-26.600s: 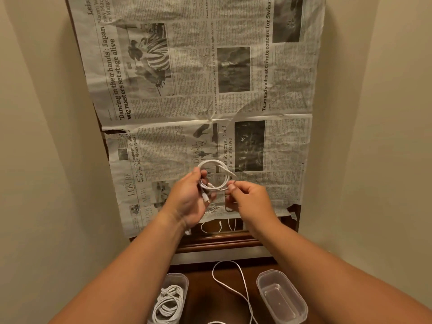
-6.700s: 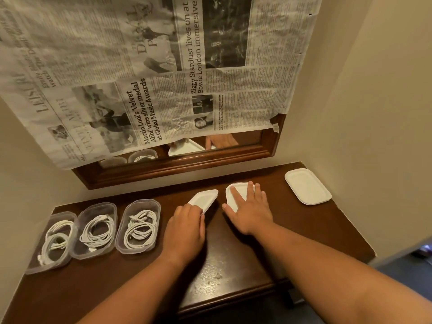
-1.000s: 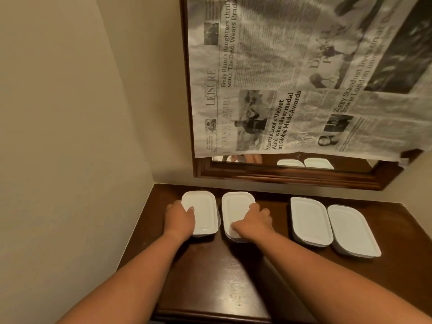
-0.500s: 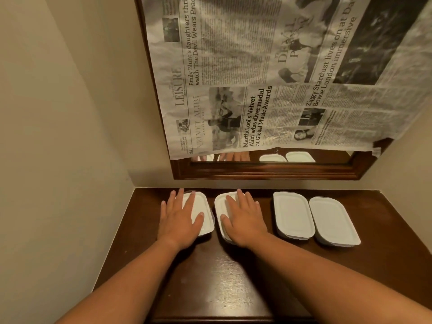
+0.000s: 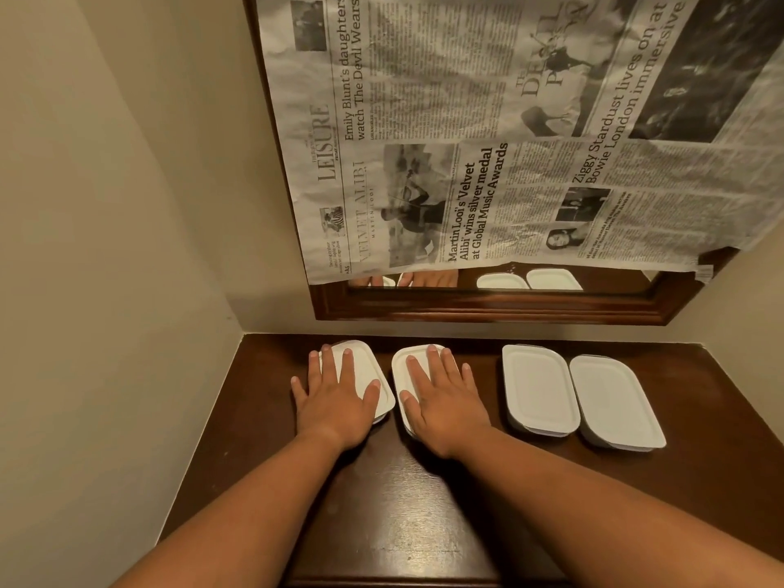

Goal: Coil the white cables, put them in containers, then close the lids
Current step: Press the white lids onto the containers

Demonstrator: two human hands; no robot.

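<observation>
- Left grip (image 5: pixel 335 401): fingers straight and spread, palm laid flat on the white lid of the first container (image 5: pixel 371 371), which sits directly beneath it. Part of the lid shows on the thumb side.
- Right grip (image 5: pixel 445 401): fingers also straight and spread, palm down on the lid of the second container (image 5: pixel 398 374). This container lies under it and just right of the left grip. The two thumbs are near each other but apart.
- Third container (image 5: pixel 539 388): lid on, just to the right of the right grip and not touched by it.
- Fourth container (image 5: pixel 615 401): lid on, farther right of the right grip and close beside the third. Whether the two touch cannot be told.
- Contents: hidden under the opaque lids.
- Tabletop (image 5: pixel 424 524): dark polished wood that carries all four containers in a row. Both forearms reach in over its near edge.
- Mirror frame (image 5: pixel 488 309): brown wood, on the wall beyond the fingertips. A newspaper (image 5: pixel 488 142) covers most of the glass. The bare strip below it reflects lids and fingers.
- Wall (image 5: pixel 106 205): plain, to the left of the left grip.
</observation>
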